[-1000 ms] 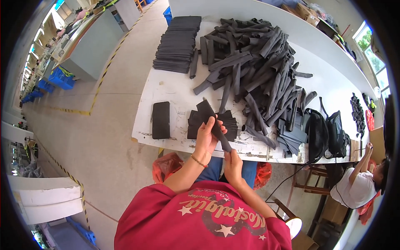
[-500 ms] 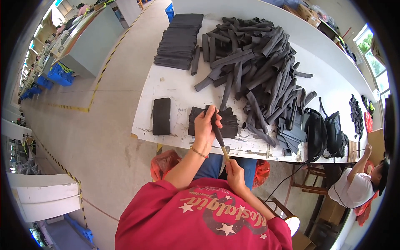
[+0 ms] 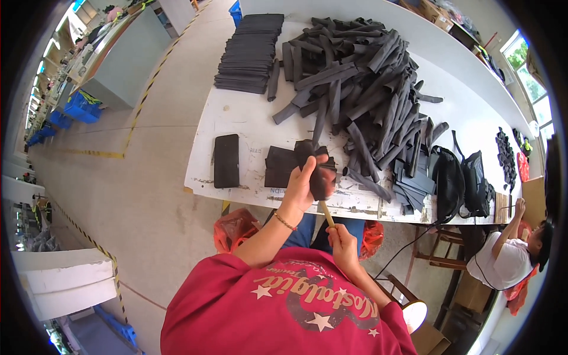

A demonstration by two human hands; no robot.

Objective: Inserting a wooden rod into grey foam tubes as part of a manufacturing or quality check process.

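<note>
My right hand (image 3: 344, 244) grips the lower end of a thin light-coloured stick (image 3: 327, 215), which points up and away from me. Around the upper end of the stick sits a black fabric tube (image 3: 319, 182), its shape smeared by motion. Closed about that fabric is my left hand (image 3: 300, 184), its fingers partly blurred. Just beyond, at the near table edge, a small stack of flat black fabric pieces (image 3: 280, 168) lies partly covered by the hand and fabric.
A big heap of black fabric tubes (image 3: 378, 77) covers the table's middle; a neat row of them (image 3: 248, 53) lies far left. A black phone (image 3: 226, 161) rests at the left edge. Black bags (image 3: 448, 186) lie right, near a seated person (image 3: 503, 260). Red plastic bags (image 3: 235, 229) hang below.
My left hand has moved slightly right and down along the stick. The long, slim fabric tube is now bunched wider around the stick's top, baring more of the stick.
</note>
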